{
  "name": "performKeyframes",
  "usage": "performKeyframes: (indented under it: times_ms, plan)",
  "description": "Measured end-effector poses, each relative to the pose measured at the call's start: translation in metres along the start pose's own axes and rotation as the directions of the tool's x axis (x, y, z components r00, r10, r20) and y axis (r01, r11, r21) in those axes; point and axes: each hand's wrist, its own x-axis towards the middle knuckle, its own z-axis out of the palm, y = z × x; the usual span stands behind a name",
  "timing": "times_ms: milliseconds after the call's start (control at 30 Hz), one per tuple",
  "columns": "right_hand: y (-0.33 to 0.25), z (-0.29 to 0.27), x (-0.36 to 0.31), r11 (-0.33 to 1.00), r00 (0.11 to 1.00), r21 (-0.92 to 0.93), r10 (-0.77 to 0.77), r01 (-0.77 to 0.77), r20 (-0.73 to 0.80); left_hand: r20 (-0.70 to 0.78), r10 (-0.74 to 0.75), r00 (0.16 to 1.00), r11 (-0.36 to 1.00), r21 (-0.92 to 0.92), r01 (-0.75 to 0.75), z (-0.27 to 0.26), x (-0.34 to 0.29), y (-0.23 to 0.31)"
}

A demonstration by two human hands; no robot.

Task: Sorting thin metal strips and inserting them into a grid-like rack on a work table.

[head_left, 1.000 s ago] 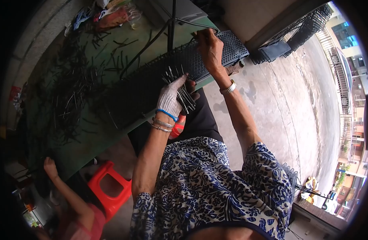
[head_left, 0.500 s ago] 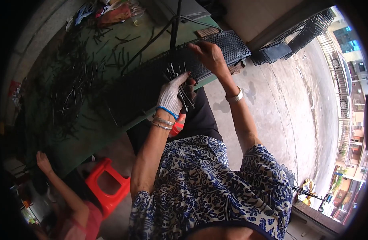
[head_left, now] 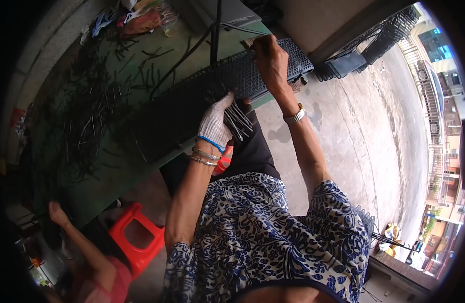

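Note:
My left hand (head_left: 215, 121), in a white knitted glove with a blue cuff, grips a bundle of thin dark rods (head_left: 238, 122) over the near edge of a long black perforated panel (head_left: 295, 59). The rods fan out between thumb and fingers, their ends pointing toward my lap. My bare right hand (head_left: 273, 63) is at the panel's far edge, its fingers bent together. Whatever they may pinch is too small and dark to make out. A row of small upright pieces lines the panel's far edge.
Loose dark rods (head_left: 93, 108) lie heaped on the green table (head_left: 111, 177). Plastic bags (head_left: 144, 22) sit at the back, and a dark upright pole (head_left: 215, 40) with cables rises behind the panel. A red stool (head_left: 154, 247) and a co-worker's arm (head_left: 88, 247) are at lower left.
My right hand has moved up and slightly right along the panel's far edge. In my left hand the rods have turned and fanned out more. The co-worker's hand has shifted slightly.

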Motion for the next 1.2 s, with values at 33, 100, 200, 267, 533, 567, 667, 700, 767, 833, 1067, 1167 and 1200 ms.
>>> performKeyframes:
  times_ms: [33,100,200,267,533,567,667,700,767,833,1067,1167,1200]
  plan:
    - [0.007,0.009,0.000,0.999,0.999,-0.026,-0.045,0.044,-0.022,0.000,-0.001,1.000,1.000,0.002,0.001,0.000,0.001,0.000]
    - [0.015,0.021,0.002,0.999,0.999,-0.023,-0.034,0.034,0.004,-0.009,0.017,1.000,0.999,0.037,-0.017,0.001,0.000,-0.001]
    - [0.019,0.029,-0.001,0.999,0.996,-0.039,-0.016,0.019,0.090,-0.023,0.001,1.000,0.995,0.096,0.001,-0.004,0.002,0.001]
    - [0.019,0.033,-0.001,0.999,0.991,-0.050,0.004,0.003,0.132,-0.026,0.018,1.000,0.997,0.077,-0.016,-0.005,0.002,0.000]
    - [0.005,0.025,0.017,0.978,0.941,-0.200,0.009,0.062,0.339,-0.029,0.066,0.997,0.995,0.074,-0.063,-0.003,-0.001,-0.001]
    - [0.005,0.023,0.017,0.978,0.941,-0.201,0.009,0.063,0.338,-0.043,0.089,0.995,0.991,0.101,-0.084,-0.003,-0.001,-0.001]
    - [0.008,0.020,0.016,0.987,0.914,-0.150,0.014,0.051,0.406,-0.060,0.104,0.993,0.987,0.131,-0.096,-0.002,0.001,-0.002]
    - [0.012,0.021,0.011,0.980,0.919,-0.189,0.020,0.060,0.395,-0.066,0.097,0.993,0.987,0.134,-0.087,-0.001,0.001,-0.002]
    - [0.013,0.019,0.009,0.972,0.923,-0.226,0.023,0.070,0.384,-0.073,0.105,0.992,0.984,0.155,-0.093,0.001,0.001,-0.005]
    - [0.000,0.006,0.005,0.964,0.870,-0.253,0.193,-0.082,0.454,-0.084,0.121,0.989,0.979,0.173,-0.105,0.002,-0.002,-0.003]
    - [-0.039,-0.035,-0.005,0.903,0.657,0.165,0.154,-0.397,0.738,-0.052,0.099,0.994,0.949,0.305,-0.078,0.002,-0.005,-0.005]
    - [-0.026,-0.032,0.005,0.859,0.547,0.143,0.177,-0.492,0.818,-0.048,0.116,0.992,0.945,0.312,-0.095,0.000,-0.003,-0.008]
    - [-0.029,-0.033,0.004,0.858,0.545,0.143,0.176,-0.493,0.820,-0.050,0.134,0.990,0.941,0.319,-0.112,-0.001,-0.003,-0.007]
